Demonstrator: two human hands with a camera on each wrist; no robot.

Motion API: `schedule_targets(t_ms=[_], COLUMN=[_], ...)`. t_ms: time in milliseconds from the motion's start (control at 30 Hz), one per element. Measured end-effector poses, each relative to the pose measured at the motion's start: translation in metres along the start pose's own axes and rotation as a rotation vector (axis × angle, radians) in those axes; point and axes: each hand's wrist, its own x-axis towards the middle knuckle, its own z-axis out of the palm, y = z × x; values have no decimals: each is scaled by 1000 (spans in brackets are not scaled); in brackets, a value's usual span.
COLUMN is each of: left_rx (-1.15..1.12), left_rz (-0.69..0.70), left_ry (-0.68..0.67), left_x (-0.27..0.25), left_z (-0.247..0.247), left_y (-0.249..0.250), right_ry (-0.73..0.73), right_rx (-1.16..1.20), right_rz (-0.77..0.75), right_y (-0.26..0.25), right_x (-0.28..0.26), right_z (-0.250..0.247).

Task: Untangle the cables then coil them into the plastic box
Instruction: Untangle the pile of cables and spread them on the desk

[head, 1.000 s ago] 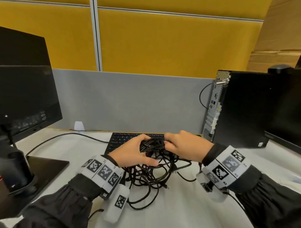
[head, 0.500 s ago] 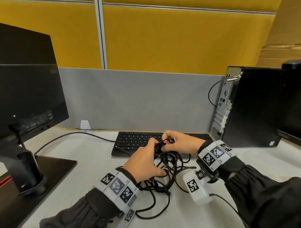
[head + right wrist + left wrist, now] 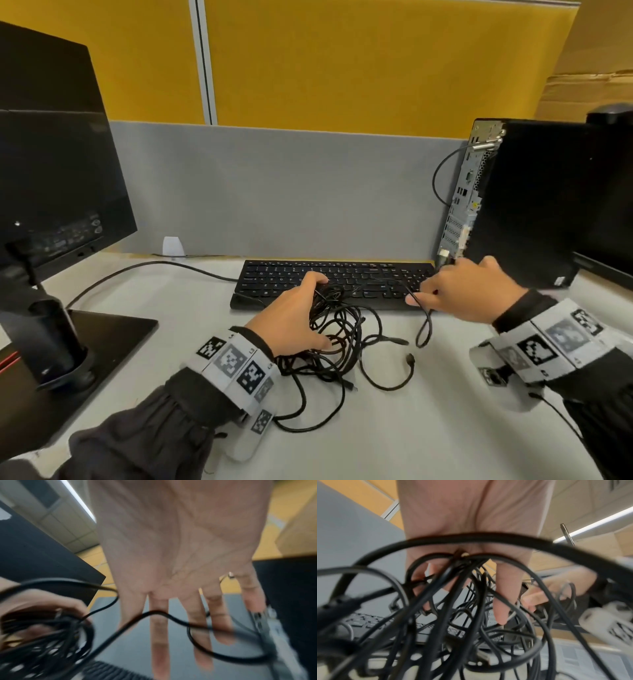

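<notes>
Left of the keyboard (image 3: pixel 337 281), the monitor stand (image 3: pixel 85 339) sits idle. The left hand (image 3: pixel 294 315) stays curled round the tangle of black cables (image 3: pixel 337 334) at the keyboard's front edge. The right hand (image 3: pixel 469 291) has swung out over the keyboard's right end, fingers spread and nearly straight, one strand (image 3: pixel 423 315) draped across them. Separation has begun. No plastic box shows.

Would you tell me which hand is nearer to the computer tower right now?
Right. The right hand is just in front of the computer tower, at its base; the left hand grips the cable tangle by the keyboard's middle.
</notes>
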Motion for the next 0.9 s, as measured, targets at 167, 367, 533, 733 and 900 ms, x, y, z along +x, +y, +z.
schedule_targets(t_ms=[167, 367, 533, 733, 900], left_rx=[-61, -233, -185, -206, -314], left_rz=[32, 79, -64, -29, 23], left_ry=[-4, 16, -44, -381, 22], left_x=[-5, -8, 3, 1, 2], left_z=[-9, -17, -32, -5, -6], left_y=[-3, -10, -35, -32, -27], right_ry=[170, 160, 179, 150, 662], right_rx=[414, 746, 767, 745, 576], right_rz=[-144, -392, -412, -442, -342], right_y=[-32, -61, -65, -54, -48], right_x=[10, 15, 12, 8, -1], right_z=[16, 11, 21, 22, 24])
